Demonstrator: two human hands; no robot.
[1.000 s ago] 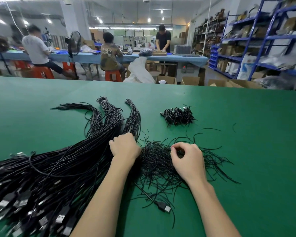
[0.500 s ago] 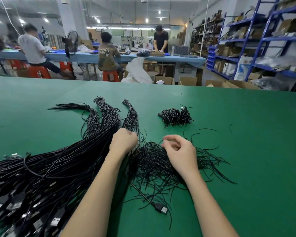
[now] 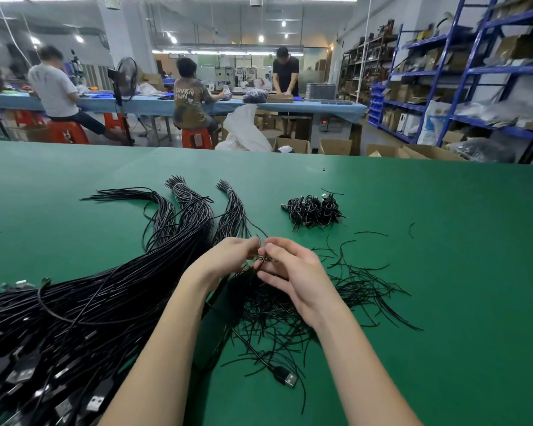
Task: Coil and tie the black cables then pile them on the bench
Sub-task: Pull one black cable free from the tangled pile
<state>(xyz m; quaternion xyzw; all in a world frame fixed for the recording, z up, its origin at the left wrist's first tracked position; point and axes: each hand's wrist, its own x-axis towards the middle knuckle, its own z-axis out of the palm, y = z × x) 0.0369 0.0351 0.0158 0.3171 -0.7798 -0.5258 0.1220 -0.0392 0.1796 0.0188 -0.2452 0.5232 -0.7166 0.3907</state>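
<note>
Black twist tie (image 3: pixel 263 259) — pinched by both hands, "UNKNOWN" shirt (image 3: pixel 189 99) behind

3 people at blue table (image 3: pixel 154 106); fan (image 3: pixel 125 76); orange stools (image 3: pixel 66 132); blue shelving (image 3: pixel 462 72); cardboard boxes (image 3: pixel 334 146).

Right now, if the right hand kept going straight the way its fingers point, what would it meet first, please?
Most likely the left hand: the right hand points left, fingertips almost touching it; depth is unclear.
</note>
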